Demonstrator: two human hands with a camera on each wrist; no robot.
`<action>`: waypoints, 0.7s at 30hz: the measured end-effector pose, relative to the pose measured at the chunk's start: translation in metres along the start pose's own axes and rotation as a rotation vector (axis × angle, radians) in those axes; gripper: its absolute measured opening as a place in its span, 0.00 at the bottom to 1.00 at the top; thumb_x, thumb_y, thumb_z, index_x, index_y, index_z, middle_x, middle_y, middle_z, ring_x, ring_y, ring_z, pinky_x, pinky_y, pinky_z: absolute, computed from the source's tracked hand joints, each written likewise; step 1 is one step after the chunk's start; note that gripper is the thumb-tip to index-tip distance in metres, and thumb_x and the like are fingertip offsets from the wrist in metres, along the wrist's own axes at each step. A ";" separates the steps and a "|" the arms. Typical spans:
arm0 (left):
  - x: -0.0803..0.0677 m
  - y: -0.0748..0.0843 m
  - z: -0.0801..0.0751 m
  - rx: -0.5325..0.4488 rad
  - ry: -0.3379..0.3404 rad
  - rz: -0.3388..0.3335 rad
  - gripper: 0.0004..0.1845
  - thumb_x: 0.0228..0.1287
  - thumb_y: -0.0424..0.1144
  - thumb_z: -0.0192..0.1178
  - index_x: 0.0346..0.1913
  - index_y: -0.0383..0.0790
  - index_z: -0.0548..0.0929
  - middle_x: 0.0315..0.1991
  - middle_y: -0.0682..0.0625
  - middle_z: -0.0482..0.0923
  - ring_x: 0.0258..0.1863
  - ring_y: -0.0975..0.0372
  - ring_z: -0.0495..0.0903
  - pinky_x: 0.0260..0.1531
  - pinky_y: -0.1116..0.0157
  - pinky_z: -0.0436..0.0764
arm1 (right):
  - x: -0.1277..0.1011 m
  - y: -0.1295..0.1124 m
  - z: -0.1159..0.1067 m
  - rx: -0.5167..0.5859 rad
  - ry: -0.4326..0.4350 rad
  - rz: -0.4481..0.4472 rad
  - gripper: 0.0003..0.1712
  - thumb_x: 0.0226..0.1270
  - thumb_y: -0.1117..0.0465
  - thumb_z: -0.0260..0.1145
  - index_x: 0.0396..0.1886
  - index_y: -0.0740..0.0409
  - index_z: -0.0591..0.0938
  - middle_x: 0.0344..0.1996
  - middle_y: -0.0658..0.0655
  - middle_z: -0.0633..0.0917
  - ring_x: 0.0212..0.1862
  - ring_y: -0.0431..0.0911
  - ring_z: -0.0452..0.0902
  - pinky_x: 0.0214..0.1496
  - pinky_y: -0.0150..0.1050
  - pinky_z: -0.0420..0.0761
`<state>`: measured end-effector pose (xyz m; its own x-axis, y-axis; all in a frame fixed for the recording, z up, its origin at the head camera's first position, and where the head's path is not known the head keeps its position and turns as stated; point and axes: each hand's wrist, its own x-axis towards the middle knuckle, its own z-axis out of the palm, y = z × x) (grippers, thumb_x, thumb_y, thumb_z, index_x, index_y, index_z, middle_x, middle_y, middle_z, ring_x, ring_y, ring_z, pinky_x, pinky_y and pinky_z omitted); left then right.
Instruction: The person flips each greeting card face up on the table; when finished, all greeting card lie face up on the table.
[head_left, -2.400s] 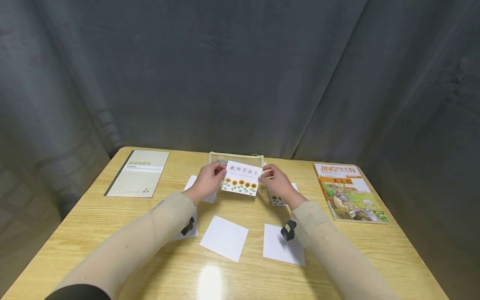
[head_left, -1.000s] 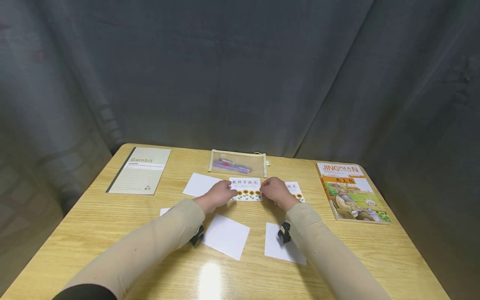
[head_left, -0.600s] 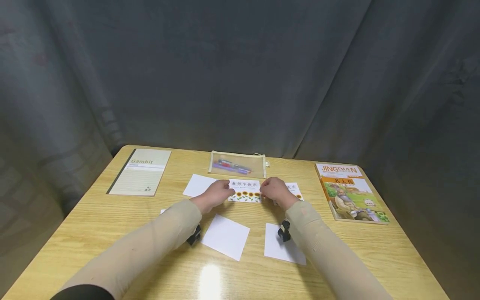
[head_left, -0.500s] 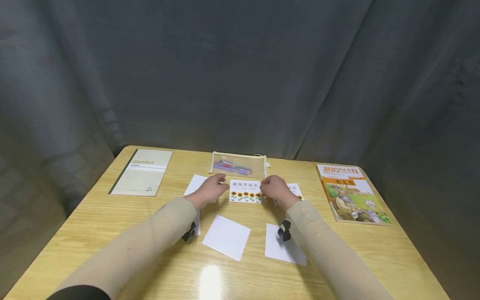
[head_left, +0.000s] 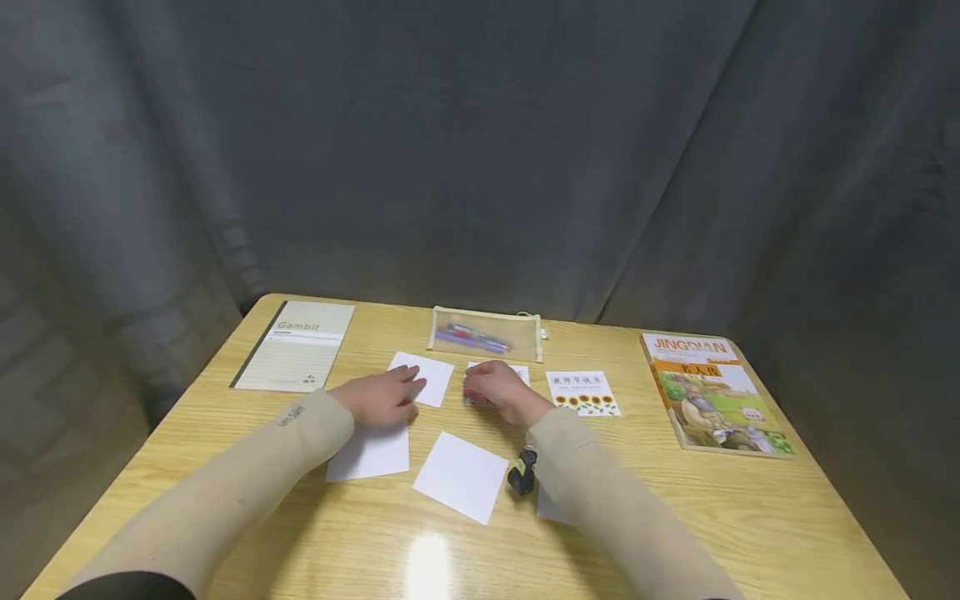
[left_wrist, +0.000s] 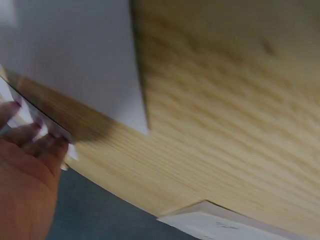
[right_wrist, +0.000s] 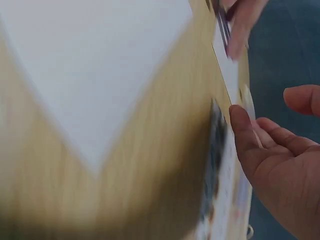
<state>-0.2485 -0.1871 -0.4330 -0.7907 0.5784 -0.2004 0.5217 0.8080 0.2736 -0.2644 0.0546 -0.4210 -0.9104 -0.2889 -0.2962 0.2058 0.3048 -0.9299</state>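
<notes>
My left hand (head_left: 381, 395) reaches over the blank white card (head_left: 435, 380) at the back left, its fingers spread and the fingertips overlapping that card's edge. In the left wrist view the fingertips (left_wrist: 55, 140) lie right at a card's edge. My right hand (head_left: 501, 388) is over the middle card (head_left: 519, 373) and hides most of its print. Its thumb stands apart from the relaxed fingers in the right wrist view. Right of it lies a card with sunflowers and Chinese characters (head_left: 583, 392). Blank white cards lie nearer me, at left (head_left: 371, 457) and centre (head_left: 460, 477).
A mesh zip pouch with pens (head_left: 486, 333) lies at the back. A Gambit notebook (head_left: 294, 346) is at the left, an illustrated book (head_left: 716, 396) at the right. Another white card (head_left: 552, 506) is partly under my right sleeve. Dark curtains hang behind the wooden table (head_left: 660, 500).
The sunflower card came down from both hands onto the table in the middle. Then my left hand let go and moved left to the blank card. My right hand shifted left over the middle card.
</notes>
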 end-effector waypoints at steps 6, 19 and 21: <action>0.004 0.012 0.002 0.018 -0.037 -0.074 0.33 0.81 0.50 0.44 0.77 0.29 0.64 0.78 0.28 0.55 0.77 0.36 0.53 0.76 0.45 0.57 | 0.006 -0.007 0.022 0.161 -0.017 0.056 0.20 0.74 0.70 0.59 0.61 0.79 0.74 0.50 0.63 0.79 0.46 0.48 0.80 0.61 0.43 0.81; 0.006 0.019 -0.002 -0.061 -0.043 -0.136 0.32 0.81 0.48 0.45 0.76 0.29 0.66 0.78 0.28 0.54 0.78 0.38 0.52 0.76 0.46 0.55 | 0.017 -0.025 0.026 0.148 0.013 0.183 0.04 0.70 0.65 0.63 0.42 0.61 0.79 0.27 0.52 0.78 0.24 0.39 0.72 0.33 0.31 0.75; 0.006 0.020 -0.004 -0.081 -0.034 -0.137 0.32 0.81 0.48 0.45 0.76 0.28 0.65 0.77 0.28 0.54 0.78 0.38 0.52 0.76 0.46 0.55 | 0.017 -0.025 0.025 0.172 0.025 0.166 0.06 0.70 0.67 0.61 0.44 0.64 0.79 0.32 0.55 0.80 0.28 0.40 0.75 0.39 0.33 0.79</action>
<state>-0.2437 -0.1676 -0.4253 -0.8407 0.4678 -0.2728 0.3809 0.8689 0.3159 -0.2762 0.0192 -0.4086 -0.8671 -0.2245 -0.4446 0.4097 0.1863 -0.8930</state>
